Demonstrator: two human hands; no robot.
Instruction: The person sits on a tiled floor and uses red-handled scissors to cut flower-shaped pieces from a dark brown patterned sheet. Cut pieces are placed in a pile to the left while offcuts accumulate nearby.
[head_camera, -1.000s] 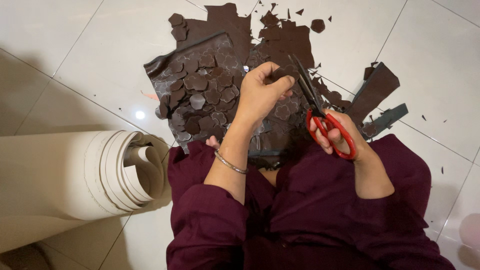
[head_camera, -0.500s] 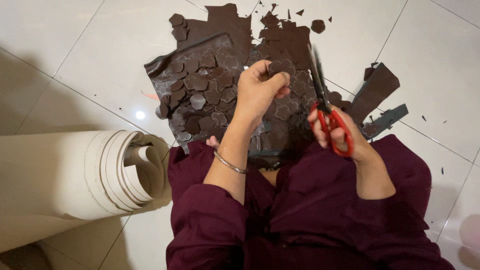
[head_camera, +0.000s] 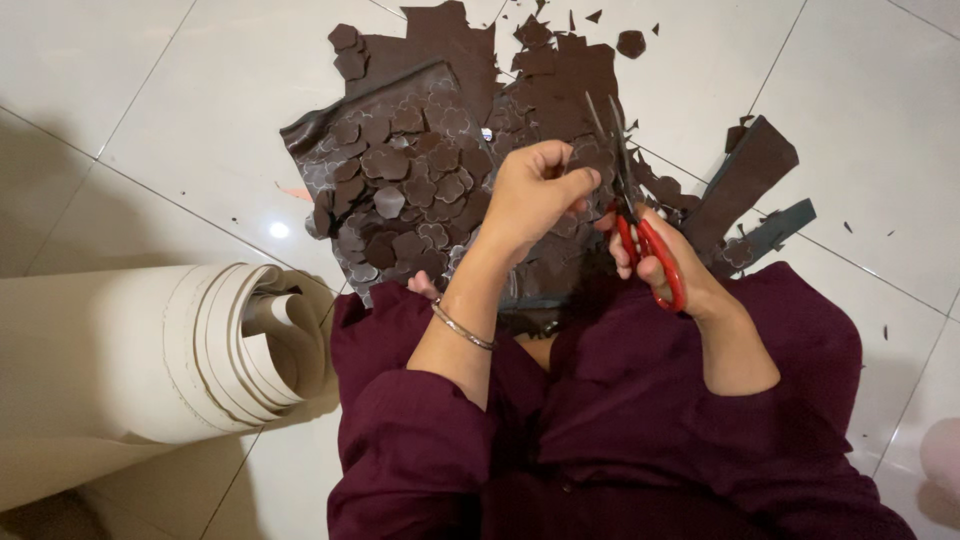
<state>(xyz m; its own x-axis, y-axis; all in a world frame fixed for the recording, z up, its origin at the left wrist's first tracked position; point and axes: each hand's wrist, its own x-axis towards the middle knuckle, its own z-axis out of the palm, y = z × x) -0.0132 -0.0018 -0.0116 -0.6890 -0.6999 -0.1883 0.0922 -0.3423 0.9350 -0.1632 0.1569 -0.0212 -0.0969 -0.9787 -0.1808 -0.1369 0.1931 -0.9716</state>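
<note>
Over the tiled floor (head_camera: 150, 110), left hand (head_camera: 535, 195) pinches a small brown leather piece (head_camera: 590, 158); right hand (head_camera: 655, 255) grips red-handled scissors (head_camera: 640, 225), blades nearly closed beside it, above heaped brown cut-outs (head_camera: 400, 190).

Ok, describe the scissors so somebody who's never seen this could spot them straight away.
Start at the dark brown sheet spread on the white tiled floor. At its right edge, the person's right hand holds the scissors, blades pointing away. Their bright red handles are the only red thing among the brown scraps.
</note>
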